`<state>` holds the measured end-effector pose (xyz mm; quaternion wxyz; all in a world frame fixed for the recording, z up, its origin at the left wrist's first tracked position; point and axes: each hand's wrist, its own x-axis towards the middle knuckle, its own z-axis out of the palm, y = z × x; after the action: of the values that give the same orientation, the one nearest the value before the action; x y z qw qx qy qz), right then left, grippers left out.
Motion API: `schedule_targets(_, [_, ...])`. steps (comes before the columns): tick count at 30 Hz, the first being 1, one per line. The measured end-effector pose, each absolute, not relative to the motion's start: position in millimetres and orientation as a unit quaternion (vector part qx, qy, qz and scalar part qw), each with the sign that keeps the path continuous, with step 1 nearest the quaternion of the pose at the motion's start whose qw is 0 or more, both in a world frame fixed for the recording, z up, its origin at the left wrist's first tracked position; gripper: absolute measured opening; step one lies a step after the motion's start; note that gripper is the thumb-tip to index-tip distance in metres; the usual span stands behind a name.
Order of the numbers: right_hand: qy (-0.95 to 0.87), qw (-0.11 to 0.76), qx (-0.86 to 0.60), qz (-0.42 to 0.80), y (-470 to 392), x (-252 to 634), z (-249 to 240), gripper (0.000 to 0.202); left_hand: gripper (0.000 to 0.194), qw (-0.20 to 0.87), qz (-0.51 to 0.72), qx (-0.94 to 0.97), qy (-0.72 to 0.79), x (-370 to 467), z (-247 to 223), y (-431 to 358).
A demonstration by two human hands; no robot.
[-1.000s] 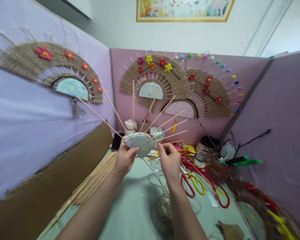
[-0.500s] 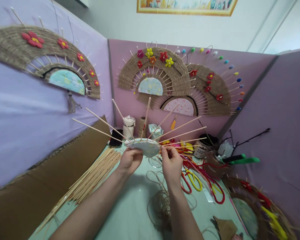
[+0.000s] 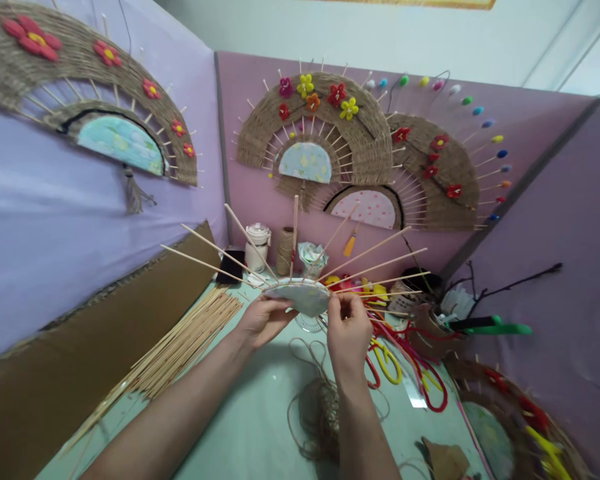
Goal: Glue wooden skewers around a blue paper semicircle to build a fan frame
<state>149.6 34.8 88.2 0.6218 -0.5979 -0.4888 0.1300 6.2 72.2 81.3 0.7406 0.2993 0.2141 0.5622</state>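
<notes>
A pale, fabric-covered half-round fan base (image 3: 300, 297) is held up above the table, with several thin wooden sticks (image 3: 375, 257) fanning out from its curved edge. My left hand (image 3: 267, 320) grips the base at its left underside, thumb lying along the front. At the right end of the base, my right hand (image 3: 349, 323) has thumb and forefinger pinched together near the lowest sticks. Whether those fingertips hold a stick or only the edge of the base is hard to make out. Below the hands lies a loose ball of twine (image 3: 325, 407).
A bundle of sticks (image 3: 180, 347) lies left, beside a cardboard strip (image 3: 105, 327). Behind stand a white jar (image 3: 257, 248) and a twine spool (image 3: 285, 250). Colourful pipe cleaners (image 3: 430, 373) and a pot with branches (image 3: 435, 333) are right. Woven fans (image 3: 315, 127) hang on the partitions.
The view has shifted slightly downward and left. Both hands and the fan base sit slightly further right in the picture; their grips look much the same.
</notes>
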Motion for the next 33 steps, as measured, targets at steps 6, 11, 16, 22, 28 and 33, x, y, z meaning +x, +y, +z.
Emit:
schedule_targets(6, [-0.484,0.612,-0.608,0.149,35,156,90,0.026,0.045,0.744,0.572,0.274,0.210,8,81,71])
schedule_targets(11, [-0.508,0.589,-0.609,0.157,42,170,81,0.026,0.043,0.711,0.598,0.295,0.222,7,87,69])
schedule_targets(16, [-0.530,0.593,-0.605,0.021,39,178,86,0.024,0.045,0.609,0.662,0.344,0.269,6,93,66])
schedule_targets(22, [-0.533,0.673,-0.500,-0.112,10,145,114,0.018,0.043,0.525,0.686,0.400,0.307,3,94,65])
schedule_targets(28, [-0.677,0.623,-0.370,-0.129,-7,112,109,0.033,0.034,0.514,0.660,0.459,0.300,3,98,57])
schedule_targets(33, [-0.714,0.571,-0.380,-0.136,-5,104,102,0.041,0.034,0.533,0.643,0.472,0.284,4,107,49])
